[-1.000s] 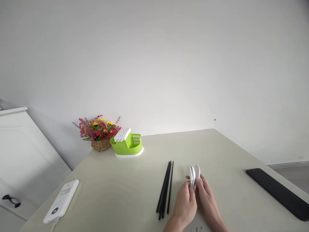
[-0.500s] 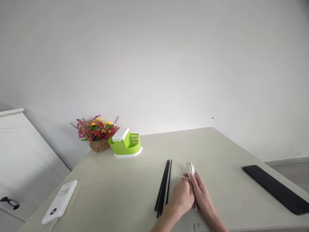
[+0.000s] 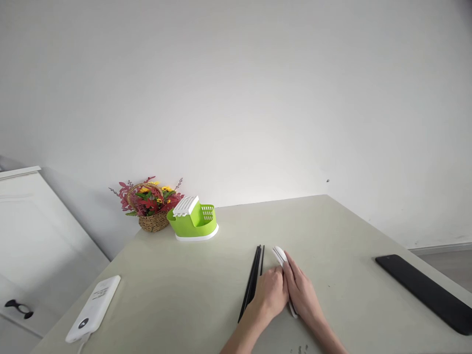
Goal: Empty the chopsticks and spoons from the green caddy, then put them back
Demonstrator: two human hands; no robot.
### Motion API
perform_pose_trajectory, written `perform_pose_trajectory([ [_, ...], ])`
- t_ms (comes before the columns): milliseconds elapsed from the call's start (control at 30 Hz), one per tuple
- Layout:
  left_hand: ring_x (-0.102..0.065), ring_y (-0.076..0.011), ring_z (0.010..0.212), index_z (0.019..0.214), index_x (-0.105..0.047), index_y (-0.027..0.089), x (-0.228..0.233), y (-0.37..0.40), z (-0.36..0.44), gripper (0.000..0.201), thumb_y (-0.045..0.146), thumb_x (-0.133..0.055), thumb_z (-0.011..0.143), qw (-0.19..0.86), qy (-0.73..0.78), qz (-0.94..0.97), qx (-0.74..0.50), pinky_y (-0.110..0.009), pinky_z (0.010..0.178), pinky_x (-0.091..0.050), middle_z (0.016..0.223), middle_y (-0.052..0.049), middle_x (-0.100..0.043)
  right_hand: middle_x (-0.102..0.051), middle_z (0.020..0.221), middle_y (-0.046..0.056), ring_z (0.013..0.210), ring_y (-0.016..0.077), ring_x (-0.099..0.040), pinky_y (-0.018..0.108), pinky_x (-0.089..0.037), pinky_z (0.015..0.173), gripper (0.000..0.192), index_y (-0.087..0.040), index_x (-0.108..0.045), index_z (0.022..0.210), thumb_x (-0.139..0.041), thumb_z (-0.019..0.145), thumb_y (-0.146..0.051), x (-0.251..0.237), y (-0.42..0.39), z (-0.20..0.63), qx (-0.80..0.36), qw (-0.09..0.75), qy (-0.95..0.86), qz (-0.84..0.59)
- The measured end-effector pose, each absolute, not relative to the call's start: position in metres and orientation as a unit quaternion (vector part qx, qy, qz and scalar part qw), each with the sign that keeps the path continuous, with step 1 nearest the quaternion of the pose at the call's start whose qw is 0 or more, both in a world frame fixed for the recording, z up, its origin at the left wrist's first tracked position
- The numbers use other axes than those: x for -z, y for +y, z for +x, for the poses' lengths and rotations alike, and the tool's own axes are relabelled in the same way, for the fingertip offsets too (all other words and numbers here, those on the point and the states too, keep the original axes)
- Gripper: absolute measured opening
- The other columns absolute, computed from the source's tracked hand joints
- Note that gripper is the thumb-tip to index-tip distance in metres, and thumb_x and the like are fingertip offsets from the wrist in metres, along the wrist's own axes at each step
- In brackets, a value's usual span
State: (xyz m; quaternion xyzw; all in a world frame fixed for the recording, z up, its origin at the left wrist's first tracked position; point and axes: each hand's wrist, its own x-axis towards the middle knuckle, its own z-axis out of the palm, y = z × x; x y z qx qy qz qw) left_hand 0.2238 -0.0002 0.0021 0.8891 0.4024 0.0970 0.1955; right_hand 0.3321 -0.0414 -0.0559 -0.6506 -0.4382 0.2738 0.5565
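Spoons (image 3: 280,254), white, stacked, lying near the desk's (image 3: 184,295) front edge beside black chopsticks (image 3: 254,278). Left hand (image 3: 271,295) and right hand (image 3: 302,292) are pressing them together, each grip holding the stack; uneven pressure risks spoons slipping apart, scattering chopsticks.

Chopsticks (image 3: 252,277) lie left of spoons (image 3: 280,254) (just beside).

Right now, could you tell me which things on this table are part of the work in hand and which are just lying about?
In hand:
white spoons, pressed between left hand and right hand
black chopsticks, beside them

Lying about:
green caddy
flower basket
power bank
black slab
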Motion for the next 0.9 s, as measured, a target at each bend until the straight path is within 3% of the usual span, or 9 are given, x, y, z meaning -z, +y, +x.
perform_pose_trajectory([
  [233,-0.074,-0.0279,0.085,0.105,-0.07,0.017,0.0,0.008,0.226,0.047,0.037,-0.028,0.105,0.181,0.417,0.887,-0.081,-0.033,0.07,-0.051,0.098,-0.015,-0.078,-0.065,0.135,0.008,0.134,0.0255,-0.054,0.043,-0.047,0.11,0.063,-0.029,-0.048,0.152,-0.031,0.101,-0.061,0.058,-0.045,0.329,-0.246,0.543,-0.46,-0.658],
  [533,-0.073,-0.0272,0.08,0.087,-0.074,0.015,0.011,0.015,0.229,0.037,0.021,-0.04,0.098,0.134,0.424,0.893,-0.067,-0.033,0.068,-0.049,0.089,-0.015,-0.078,-0.053,0.153,0.008,0.148,0.0249,-0.039,0.046,-0.039,0.117,0.066,-0.021,-0.037,0.158,-0.029,0.104,-0.056,0.077,-0.039,0.326,-0.19,0.495,-0.498,-0.686],
  [700,-0.071,-0.0255,0.077,0.086,-0.072,0.017,0.014,0.01,0.23,0.036,0.018,-0.038,0.097,0.12,0.431,0.89,-0.087,-0.032,0.064,-0.046,0.086,-0.012,-0.077,-0.051,0.155,0.008,0.149,0.0259,-0.038,0.049,-0.031,0.123,0.062,-0.022,-0.043,0.155,-0.028,0.103,-0.052,0.088,-0.035,0.326,-0.141,0.469,-0.513,-0.706],
  [900,-0.072,-0.0262,0.08,0.084,-0.071,0.017,0.017,0.012,0.231,0.03,0.013,-0.042,0.094,0.106,0.415,0.9,-0.075,-0.031,0.067,-0.047,0.086,-0.012,-0.077,-0.048,0.158,0.007,0.149,0.0241,-0.039,0.047,-0.029,0.124,0.061,-0.02,-0.045,0.154,-0.026,0.103,-0.049,0.091,-0.037,0.328,-0.139,0.468,-0.517,-0.703],
])
